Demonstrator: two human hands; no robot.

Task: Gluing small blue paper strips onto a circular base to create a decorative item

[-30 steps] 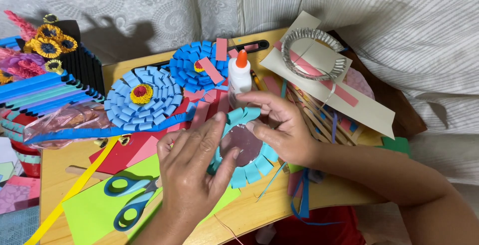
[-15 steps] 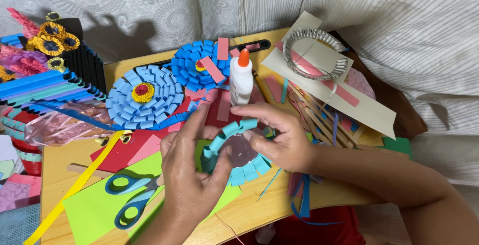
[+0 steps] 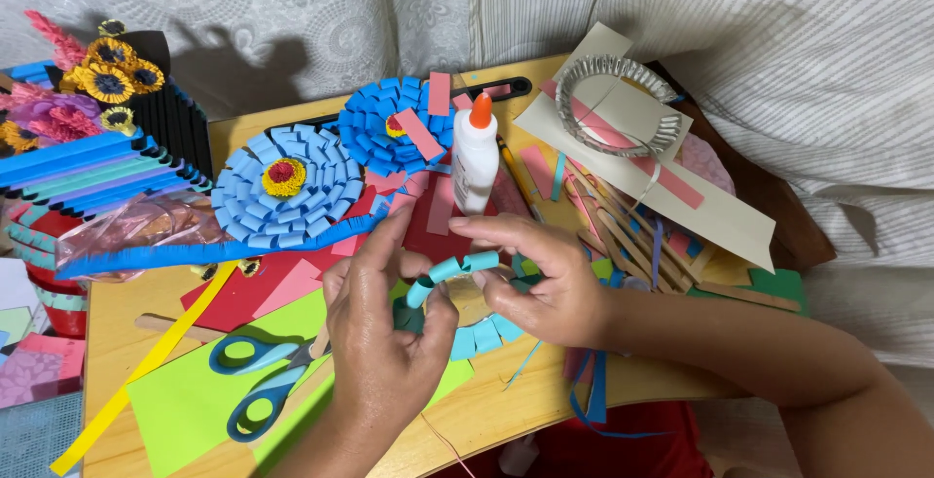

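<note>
Both hands hold the teal paper ring point(image 3: 457, 298) at table centre: left hand point(image 3: 384, 327) pinching at 9 o'clock, right hand point(image 3: 545, 279) at 3 o'clock, hiding its lower loops. Glue bottle point(image 3: 475, 157) stands near at 12 o'clock; scissors point(image 3: 258, 381) lie at 8 o'clock near the table edge point(image 3: 486, 429).

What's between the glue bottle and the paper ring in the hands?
In the head view, red paper lies between the glue bottle and the teal paper ring held by the left hand and right hand.
</note>
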